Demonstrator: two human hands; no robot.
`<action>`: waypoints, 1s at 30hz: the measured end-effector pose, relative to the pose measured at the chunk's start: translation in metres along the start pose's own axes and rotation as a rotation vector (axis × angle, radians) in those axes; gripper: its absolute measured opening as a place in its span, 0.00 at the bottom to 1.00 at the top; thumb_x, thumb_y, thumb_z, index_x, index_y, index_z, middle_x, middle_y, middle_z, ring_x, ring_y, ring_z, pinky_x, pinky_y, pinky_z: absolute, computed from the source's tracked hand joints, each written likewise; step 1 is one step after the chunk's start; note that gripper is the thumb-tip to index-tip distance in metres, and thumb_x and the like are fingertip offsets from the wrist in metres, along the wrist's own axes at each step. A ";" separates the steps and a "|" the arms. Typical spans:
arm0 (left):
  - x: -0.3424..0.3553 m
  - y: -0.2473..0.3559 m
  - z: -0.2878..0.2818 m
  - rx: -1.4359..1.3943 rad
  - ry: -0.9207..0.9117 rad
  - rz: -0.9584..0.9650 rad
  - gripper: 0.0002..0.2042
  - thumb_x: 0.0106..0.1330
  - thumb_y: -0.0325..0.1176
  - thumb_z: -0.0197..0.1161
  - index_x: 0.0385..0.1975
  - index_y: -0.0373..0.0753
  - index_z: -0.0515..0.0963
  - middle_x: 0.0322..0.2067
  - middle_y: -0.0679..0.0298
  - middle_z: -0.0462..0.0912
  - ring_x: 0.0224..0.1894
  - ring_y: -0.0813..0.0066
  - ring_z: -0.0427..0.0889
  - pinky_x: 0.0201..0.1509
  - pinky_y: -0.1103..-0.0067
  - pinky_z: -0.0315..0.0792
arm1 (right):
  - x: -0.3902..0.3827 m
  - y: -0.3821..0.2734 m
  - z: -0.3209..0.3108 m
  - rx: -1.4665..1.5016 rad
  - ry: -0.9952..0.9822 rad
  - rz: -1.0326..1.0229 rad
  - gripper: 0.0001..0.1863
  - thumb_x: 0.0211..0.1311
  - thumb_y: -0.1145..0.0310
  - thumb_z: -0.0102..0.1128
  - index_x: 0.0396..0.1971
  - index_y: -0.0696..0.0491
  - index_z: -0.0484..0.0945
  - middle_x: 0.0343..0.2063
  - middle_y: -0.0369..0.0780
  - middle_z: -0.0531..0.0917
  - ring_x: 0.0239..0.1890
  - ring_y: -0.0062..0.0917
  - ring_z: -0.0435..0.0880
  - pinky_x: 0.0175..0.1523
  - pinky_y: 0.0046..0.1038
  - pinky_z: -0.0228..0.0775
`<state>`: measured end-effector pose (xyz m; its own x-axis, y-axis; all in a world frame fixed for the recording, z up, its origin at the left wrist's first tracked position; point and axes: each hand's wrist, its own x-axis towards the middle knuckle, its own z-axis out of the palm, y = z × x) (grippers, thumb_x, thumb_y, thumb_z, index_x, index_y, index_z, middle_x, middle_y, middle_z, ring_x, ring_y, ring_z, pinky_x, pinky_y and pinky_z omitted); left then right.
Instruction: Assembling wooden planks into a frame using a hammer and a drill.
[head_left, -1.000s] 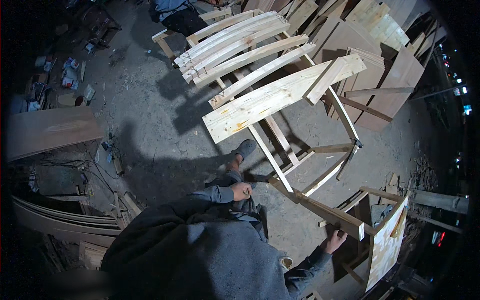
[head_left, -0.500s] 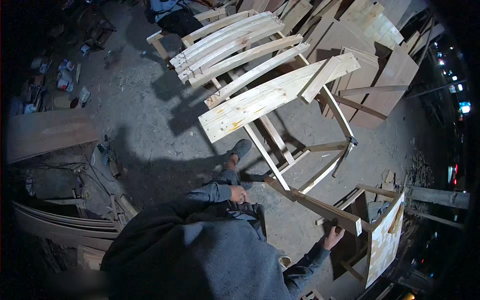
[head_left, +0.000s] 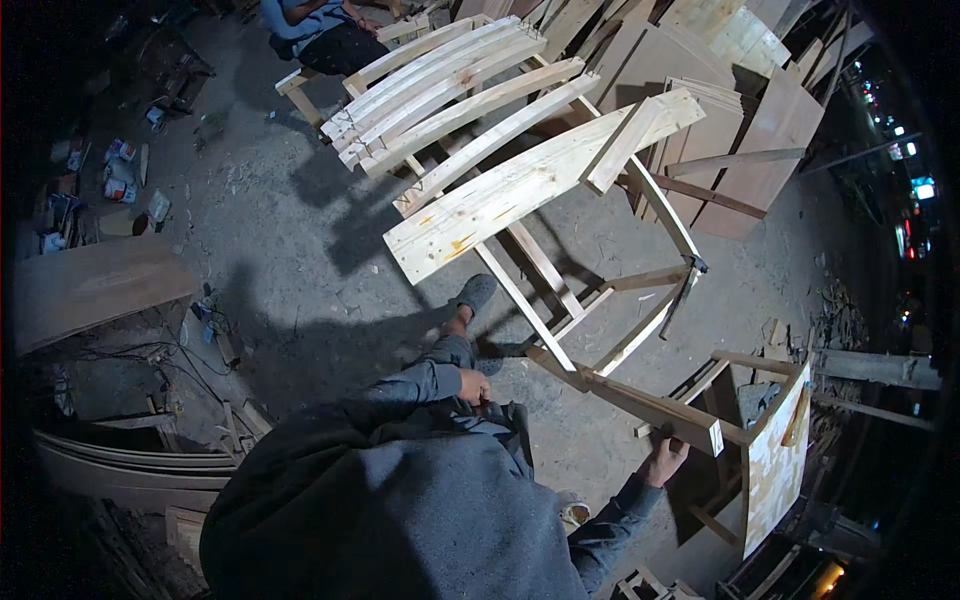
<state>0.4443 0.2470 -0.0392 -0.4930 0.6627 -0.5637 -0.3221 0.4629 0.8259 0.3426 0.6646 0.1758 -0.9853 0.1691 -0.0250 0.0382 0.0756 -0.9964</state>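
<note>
My right hand (head_left: 665,462) is at the near end of a wooden beam (head_left: 655,408), its fingers curled against the beam's lower edge. Beside that hand stands a small wooden stand with a pale, stained board (head_left: 775,465) on one side. My left hand (head_left: 474,387) rests low in front of my body, fingers curled together; what they hold, if anything, is hidden. Ahead, a wide curved plank (head_left: 500,205) lies across a wooden frame (head_left: 527,310), with a short board (head_left: 632,145) crossing its right part.
Several curved wooden slats (head_left: 450,80) lie beyond the plank. A person (head_left: 330,35) sits at the far left of them. Flat boards (head_left: 690,130) lean at the back right. Sheet wood (head_left: 105,285) and loose cables (head_left: 165,350) are at left. A dark clamp-like piece (head_left: 697,264) sits at the frame's corner.
My view has shifted slightly, so the frame and slats appear a little further left and more of the seated person shows. Both hands keep nearly the same places.
</note>
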 end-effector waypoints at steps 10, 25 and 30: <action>0.007 0.001 -0.013 0.052 -0.007 -0.143 0.07 0.51 0.33 0.67 0.31 0.45 0.84 0.28 0.65 0.85 0.32 0.66 0.82 0.34 0.64 0.72 | 0.002 -0.007 0.015 -0.005 0.032 -0.040 0.18 0.65 0.80 0.51 0.55 0.58 0.70 0.48 0.40 0.79 0.47 0.24 0.79 0.53 0.27 0.74; 0.018 0.010 -0.024 0.115 -0.071 -0.064 0.11 0.56 0.36 0.64 0.13 0.41 0.78 0.15 0.63 0.76 0.19 0.66 0.73 0.26 0.61 0.61 | 0.012 -0.007 0.008 -0.014 -0.024 -0.031 0.19 0.63 0.78 0.59 0.54 0.60 0.72 0.46 0.42 0.80 0.45 0.24 0.79 0.51 0.26 0.75; 0.024 0.010 -0.026 0.128 -0.021 -0.054 0.06 0.56 0.36 0.65 0.27 0.41 0.81 0.27 0.62 0.82 0.29 0.65 0.79 0.32 0.62 0.69 | 0.011 -0.008 0.012 0.030 0.020 -0.004 0.21 0.63 0.77 0.59 0.56 0.60 0.70 0.48 0.42 0.79 0.46 0.25 0.79 0.50 0.28 0.76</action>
<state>0.4086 0.2524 -0.0442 -0.4606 0.6461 -0.6085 -0.2410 0.5688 0.7864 0.3299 0.6543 0.1827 -0.9819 0.1882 -0.0199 0.0292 0.0465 -0.9985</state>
